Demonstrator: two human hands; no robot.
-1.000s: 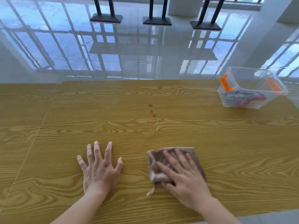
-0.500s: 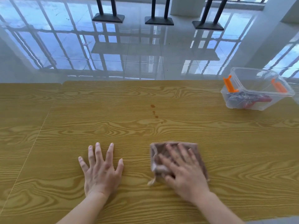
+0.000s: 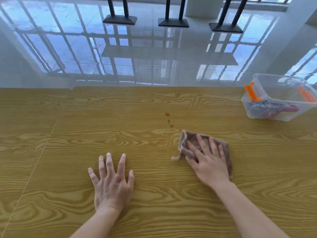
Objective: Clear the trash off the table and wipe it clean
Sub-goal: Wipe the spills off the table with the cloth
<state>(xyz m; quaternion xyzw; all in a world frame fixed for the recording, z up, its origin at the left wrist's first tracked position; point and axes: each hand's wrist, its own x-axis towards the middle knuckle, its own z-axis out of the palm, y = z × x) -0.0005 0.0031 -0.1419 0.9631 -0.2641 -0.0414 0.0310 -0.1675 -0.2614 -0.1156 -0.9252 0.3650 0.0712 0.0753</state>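
A folded brown cloth (image 3: 187, 140) lies on the wooden table (image 3: 137, 103), and my right hand (image 3: 208, 162) presses flat on it with fingers spread. Just beyond the cloth's far left corner is a short line of three small brown stains (image 3: 169, 120). My left hand (image 3: 112, 182) rests palm down on the bare wood to the left, fingers apart, holding nothing. A clear plastic bin (image 3: 277, 98) with orange latches stands at the far right and holds red and dark trash.
A seam (image 3: 42, 148) runs through the tabletop on the left. The table's far edge drops to a glossy tiled floor with black stand bases (image 3: 173, 22) behind. The bin sits close to the right edge of view.
My right hand has slid the cloth forward and to the right, up to just short of the stains. My left hand has stayed in place.
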